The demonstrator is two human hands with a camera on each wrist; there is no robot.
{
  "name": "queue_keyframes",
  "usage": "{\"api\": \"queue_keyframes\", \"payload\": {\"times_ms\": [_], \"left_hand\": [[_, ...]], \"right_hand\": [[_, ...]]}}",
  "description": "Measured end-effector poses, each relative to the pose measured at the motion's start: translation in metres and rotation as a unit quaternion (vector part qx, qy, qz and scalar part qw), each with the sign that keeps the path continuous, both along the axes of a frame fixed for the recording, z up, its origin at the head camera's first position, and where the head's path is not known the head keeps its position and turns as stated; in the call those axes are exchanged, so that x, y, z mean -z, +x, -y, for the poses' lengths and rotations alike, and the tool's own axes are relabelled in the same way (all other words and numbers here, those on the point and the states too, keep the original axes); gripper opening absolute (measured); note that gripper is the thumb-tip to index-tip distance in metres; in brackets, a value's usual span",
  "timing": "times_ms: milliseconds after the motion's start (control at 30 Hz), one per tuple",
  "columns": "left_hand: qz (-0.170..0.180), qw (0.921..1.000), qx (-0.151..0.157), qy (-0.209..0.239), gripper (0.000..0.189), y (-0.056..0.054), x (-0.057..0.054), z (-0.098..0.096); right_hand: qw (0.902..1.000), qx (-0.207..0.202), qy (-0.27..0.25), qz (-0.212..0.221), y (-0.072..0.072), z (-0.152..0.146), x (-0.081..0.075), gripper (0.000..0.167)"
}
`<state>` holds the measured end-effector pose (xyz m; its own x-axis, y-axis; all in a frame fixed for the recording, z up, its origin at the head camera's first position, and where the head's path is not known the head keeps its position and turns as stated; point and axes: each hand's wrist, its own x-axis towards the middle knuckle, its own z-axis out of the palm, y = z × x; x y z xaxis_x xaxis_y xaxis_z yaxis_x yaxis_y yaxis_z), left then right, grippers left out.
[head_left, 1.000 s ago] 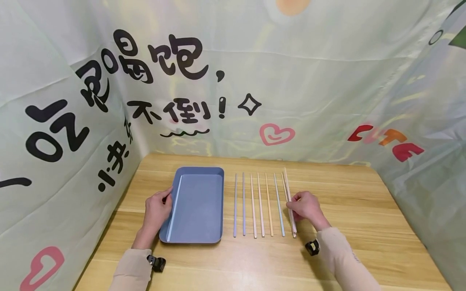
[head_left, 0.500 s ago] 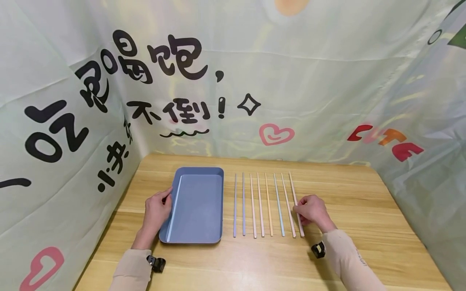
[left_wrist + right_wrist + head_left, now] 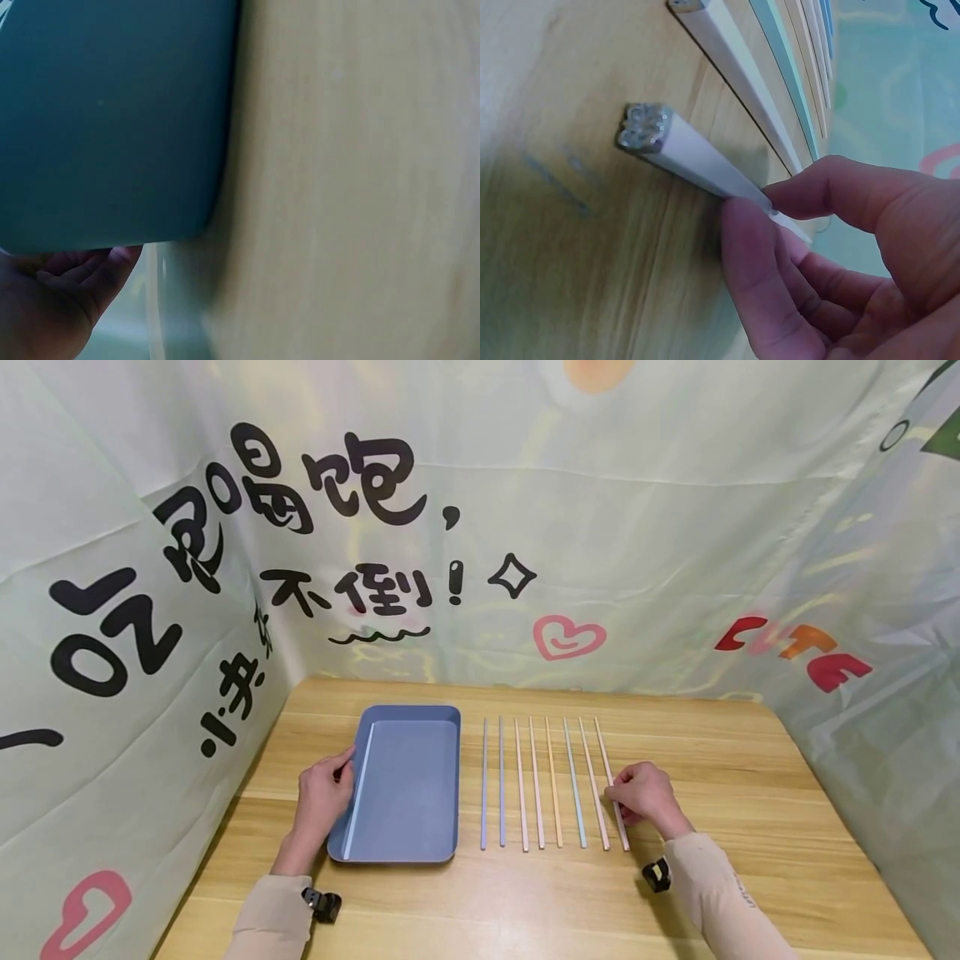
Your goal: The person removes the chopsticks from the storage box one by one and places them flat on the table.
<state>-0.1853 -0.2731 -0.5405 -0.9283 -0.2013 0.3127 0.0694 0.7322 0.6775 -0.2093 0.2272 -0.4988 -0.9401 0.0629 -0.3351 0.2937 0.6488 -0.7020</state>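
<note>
My left hand (image 3: 322,797) grips the left rim of a blue-grey rectangular tray (image 3: 408,797); part of that grip is hidden under the rim in the left wrist view. One pale chopstick (image 3: 361,785) lies inside along the tray's left side. Thumb and fingers of my right hand (image 3: 643,793) pinch the rightmost chopstick (image 3: 602,747) of a row, a pale pink one whose square end shows glittery, clear beads in the right wrist view. Just left of it lies another pale pink chopstick (image 3: 591,768), apart from it.
Between tray and right hand, several more chopsticks lie side by side, among them a light blue one (image 3: 573,777), an orange one (image 3: 553,777) and a lavender one (image 3: 483,785). A printed cloth (image 3: 637,527) encloses the wooden table (image 3: 735,777) at the back and sides.
The right hand has moved right with one pale pink chopstick, parting it from its neighbour, which now lies in the row. Since then its near end has swung slightly right. The left hand stays put.
</note>
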Motion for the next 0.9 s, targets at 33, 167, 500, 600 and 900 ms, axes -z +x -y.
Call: {"api": "queue_keyframes", "payload": {"times_ms": [33, 167, 500, 600, 900], "left_hand": [[0.000, 1.0000, 0.000, -0.001, 0.033, 0.000, 0.000, 0.000], [0.003, 1.0000, 0.001, 0.001, 0.034, 0.000, 0.000, 0.000], [0.006, 1.0000, -0.001, 0.002, 0.034, 0.001, -0.001, -0.001], [0.007, 1.0000, -0.003, 0.005, 0.034, 0.001, 0.000, 0.000], [0.000, 1.0000, -0.006, 0.006, 0.033, -0.001, 0.001, -0.001]], "right_hand": [[1.0000, 0.000, 0.000, 0.000, 0.000, 0.000, 0.000, 0.013], [1.0000, 0.001, 0.001, 0.001, -0.001, 0.001, 0.000, 0.013], [0.9990, -0.004, -0.012, -0.043, -0.007, 0.025, -0.022, 0.021], [0.9979, -0.001, -0.045, -0.047, -0.010, 0.043, -0.026, 0.023], [0.9927, -0.015, -0.103, -0.061, -0.017, 0.099, -0.032, 0.018]]}}
